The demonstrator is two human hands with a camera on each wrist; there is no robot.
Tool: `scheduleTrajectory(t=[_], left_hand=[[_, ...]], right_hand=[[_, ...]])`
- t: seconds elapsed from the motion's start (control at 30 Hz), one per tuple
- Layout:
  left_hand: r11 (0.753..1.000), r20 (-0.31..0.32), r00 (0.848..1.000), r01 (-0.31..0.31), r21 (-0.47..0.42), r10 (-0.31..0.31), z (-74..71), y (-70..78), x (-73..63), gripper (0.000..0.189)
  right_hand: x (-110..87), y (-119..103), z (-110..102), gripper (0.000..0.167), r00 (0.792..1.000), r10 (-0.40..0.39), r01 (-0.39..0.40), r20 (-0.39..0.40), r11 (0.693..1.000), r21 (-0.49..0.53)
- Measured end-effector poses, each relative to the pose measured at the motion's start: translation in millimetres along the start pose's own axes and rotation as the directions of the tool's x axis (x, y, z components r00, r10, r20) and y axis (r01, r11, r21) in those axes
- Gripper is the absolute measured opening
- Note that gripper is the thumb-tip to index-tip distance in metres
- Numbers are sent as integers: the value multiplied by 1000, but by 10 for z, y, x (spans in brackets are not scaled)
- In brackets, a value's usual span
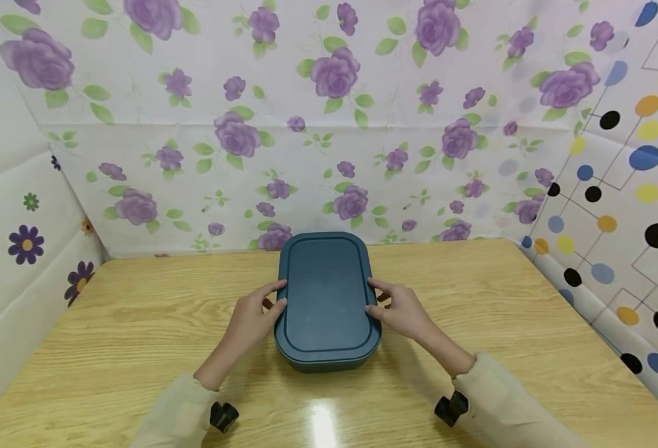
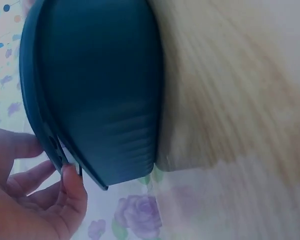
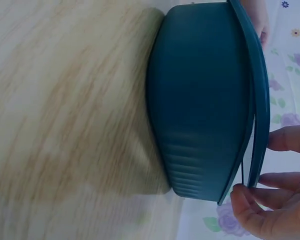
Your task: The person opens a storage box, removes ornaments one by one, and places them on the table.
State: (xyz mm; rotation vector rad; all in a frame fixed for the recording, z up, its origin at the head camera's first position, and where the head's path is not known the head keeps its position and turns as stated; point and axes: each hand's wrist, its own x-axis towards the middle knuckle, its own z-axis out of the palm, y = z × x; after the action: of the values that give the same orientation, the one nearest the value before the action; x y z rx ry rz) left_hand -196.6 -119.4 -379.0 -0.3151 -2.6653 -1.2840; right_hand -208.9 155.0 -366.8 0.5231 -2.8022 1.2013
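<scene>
Fingers (image 1: 273, 288) pinched the lid (image 1: 329, 298) along both long edges

Flowered cloth (image 1: 301, 155) hung behind your wooden table (image 1: 166, 311). At its middle, toward the back edge, stood a blue-green box (image 1: 329, 367), lengthwise to you, topped by the lid. Your left hand (image 1: 252, 318) gripped the lid's left edge; your right hand (image 1: 406, 312), the right one. Beside your fingers, narrow gaps showed between lid and box.

Light wood-grain table (image 1: 166, 317); blue lidded box (image 1: 329, 292) standing on it, roughly midway across.
</scene>
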Motion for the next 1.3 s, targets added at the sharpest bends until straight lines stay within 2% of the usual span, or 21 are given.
scheduleTrajectory(t=[0.1,0.23,0.33,0.53,0.73,0.9,1.1,1.3], left_hand=[[991,30,998,54,-119,-51,-34,7,17,38],[945,92,988,148,-292,-126,-113,9,32,40],[921,122,981,185,-343,-151,-201,4,26,41],[919,128,979,193,-344,-158,-427,-31,-35,45],[936,118,977,203,-287,-176,-724,-133,-145,52],[952,124,974,215,-216,-191,-965,-284,-270,56],[953,136,963,255,-165,-235,-1217,-501,-415,61],[950,146,954,282,-132,-263,-1449,-731,-530,57]], right_hand=[[-2,-30,-36,52,1000,3,-3,1,1000,18],[7,-81,-90,52,999,40,-42,29,994,100],[25,-145,-105,51,996,75,-82,46,981,173],[70,-296,-30,52,996,69,-82,57,959,271],[126,-479,163,51,998,-29,9,64,960,281],[159,-658,360,52,990,-87,52,109,954,296],[193,-863,625,55,984,-83,35,156,957,288],[230,-1065,877,55,977,-83,28,198,964,265]])
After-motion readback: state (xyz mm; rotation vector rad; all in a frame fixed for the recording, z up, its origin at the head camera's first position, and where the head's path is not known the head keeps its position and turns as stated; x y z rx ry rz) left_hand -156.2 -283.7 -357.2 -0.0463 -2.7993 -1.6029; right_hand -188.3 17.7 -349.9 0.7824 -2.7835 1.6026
